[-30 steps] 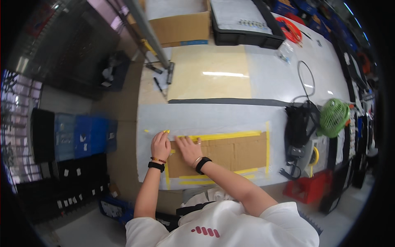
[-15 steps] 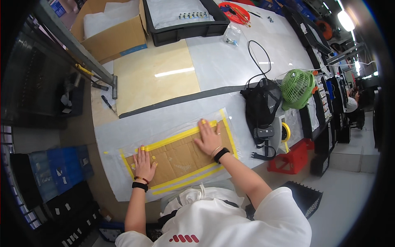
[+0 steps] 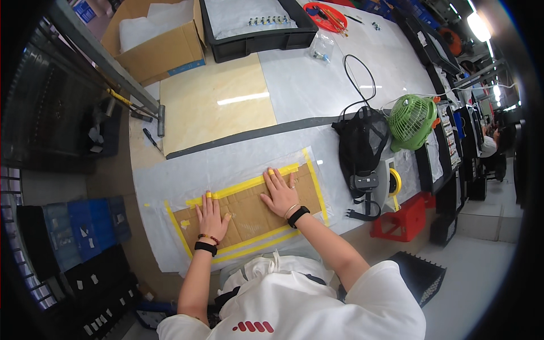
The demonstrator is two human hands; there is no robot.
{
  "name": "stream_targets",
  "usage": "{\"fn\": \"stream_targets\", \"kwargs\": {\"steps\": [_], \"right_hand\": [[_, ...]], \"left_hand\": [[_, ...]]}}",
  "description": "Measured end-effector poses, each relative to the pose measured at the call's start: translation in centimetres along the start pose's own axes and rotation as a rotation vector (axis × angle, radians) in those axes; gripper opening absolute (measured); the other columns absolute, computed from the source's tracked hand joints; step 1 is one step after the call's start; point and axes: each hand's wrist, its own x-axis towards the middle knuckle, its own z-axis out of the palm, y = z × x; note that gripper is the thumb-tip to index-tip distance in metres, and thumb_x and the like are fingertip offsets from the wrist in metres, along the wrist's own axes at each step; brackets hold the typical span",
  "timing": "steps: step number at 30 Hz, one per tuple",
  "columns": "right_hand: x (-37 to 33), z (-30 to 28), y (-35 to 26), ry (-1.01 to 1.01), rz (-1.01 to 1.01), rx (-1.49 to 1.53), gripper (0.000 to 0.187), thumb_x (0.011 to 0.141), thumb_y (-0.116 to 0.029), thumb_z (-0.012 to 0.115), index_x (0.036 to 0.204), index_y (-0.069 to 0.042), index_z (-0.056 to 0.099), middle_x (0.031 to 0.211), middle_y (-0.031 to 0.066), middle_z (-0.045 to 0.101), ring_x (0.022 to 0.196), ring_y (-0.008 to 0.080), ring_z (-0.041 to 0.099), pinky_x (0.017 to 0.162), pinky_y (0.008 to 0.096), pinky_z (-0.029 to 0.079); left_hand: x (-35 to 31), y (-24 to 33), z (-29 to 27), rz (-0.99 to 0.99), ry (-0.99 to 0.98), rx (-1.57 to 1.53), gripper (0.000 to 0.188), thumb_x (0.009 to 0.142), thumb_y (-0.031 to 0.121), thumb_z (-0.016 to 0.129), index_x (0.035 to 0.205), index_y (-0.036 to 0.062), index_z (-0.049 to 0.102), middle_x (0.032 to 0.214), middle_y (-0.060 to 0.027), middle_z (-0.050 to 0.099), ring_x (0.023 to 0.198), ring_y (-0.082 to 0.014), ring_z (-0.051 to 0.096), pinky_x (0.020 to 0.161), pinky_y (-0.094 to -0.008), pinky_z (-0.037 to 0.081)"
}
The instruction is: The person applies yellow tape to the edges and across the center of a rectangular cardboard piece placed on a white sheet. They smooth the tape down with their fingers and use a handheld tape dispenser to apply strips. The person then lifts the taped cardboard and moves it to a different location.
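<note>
The white worktop (image 3: 309, 85) was the largest thing. At its far left corner stood an open cardboard box (image 3: 156, 59), and beside it, toward the far edge, a black plastic tray (image 3: 266, 43). The flat corrugated cardboard sheet (image 3: 246, 214) lay along the near edge, close to the near left corner, with yellow tape along its sides. Toward the right edge there were a black mesh bag (image 3: 362, 141), a green fan (image 3: 411, 122) and a tape dispenser (image 3: 385, 180). The left hand (image 3: 212, 220) and the right hand (image 3: 281, 194) were well apart, each flat on the sheet, fingers extended, clamped on nothing. Their fingertips reached one yellow tape strip (image 3: 241, 185) along the sheet's far side. Near the left edge lay a black pen (image 3: 151, 137).
</note>
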Motion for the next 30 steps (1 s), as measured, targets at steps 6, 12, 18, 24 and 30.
{"fn": "stream_targets", "kwargs": {"steps": [6,12,18,24,30], "right_hand": [[-0.7,-1.0,4.4,0.014,0.19,-0.061,0.064,0.089,-0.044,0.044,0.143,-0.012,0.027,0.148,0.0089,0.025,0.137,0.0231,0.022,0.108,0.0579,0.009],[-0.9,-1.7,5.5,0.024,0.219,-0.084,0.061,0.089,-0.041,0.047,0.142,-0.016,0.029,0.147,0.0109,0.026,0.137,0.0263,0.022,0.106,0.0602,0.014],[-2.6,-5.9,8.6,0.012,0.176,0.038,0.061,0.085,-0.03,0.055,0.139,-0.012,0.033,0.143,0.0143,0.033,0.134,0.0304,0.027,0.104,0.0584,0.022],[-12.8,-9.5,12.6,0.037,0.196,0.158,0.067,0.076,-0.017,0.065,0.136,-0.007,0.037,0.136,0.0223,0.04,0.121,0.0376,0.042,0.098,0.037,0.039],[-22.7,-3.3,8.2,-0.129,0.214,-0.033,0.075,0.081,-0.035,0.059,0.142,-0.01,0.025,0.147,0.017,0.025,0.136,0.0313,0.023,0.105,0.0593,0.019]], "left_hand": [[-1.9,-2.5,0.3,-0.11,-0.005,0.07,0.076,0.084,0.037,0.055,0.142,0.0005,0.021,0.152,-0.0132,0.012,0.14,-0.028,0.011,0.111,-0.053,0.005],[-2.7,-3.3,-0.3,-0.117,0.051,0.057,0.073,0.083,0.034,0.056,0.141,0.0016,0.025,0.15,-0.014,0.016,0.139,-0.0286,0.013,0.111,-0.0517,0.01],[-3.8,-4.8,-3.2,-0.085,0.145,-0.061,0.067,0.082,0.029,0.057,0.137,0.0004,0.032,0.147,-0.016,0.025,0.138,-0.0303,0.017,0.109,-0.0502,0.013],[-12.9,-11.0,-1.3,-0.42,0.391,-0.177,0.064,0.08,0.017,0.061,0.135,-0.0015,0.035,0.141,-0.0213,0.033,0.134,-0.035,0.025,0.107,-0.0439,0.022],[-22.6,-14.4,6.2,-0.962,0.567,-0.427,0.044,0.081,0.023,0.068,0.111,-0.0028,0.048,0.094,-0.0116,0.056,0.086,-0.0243,0.058,0.075,-0.0322,0.047]]}}
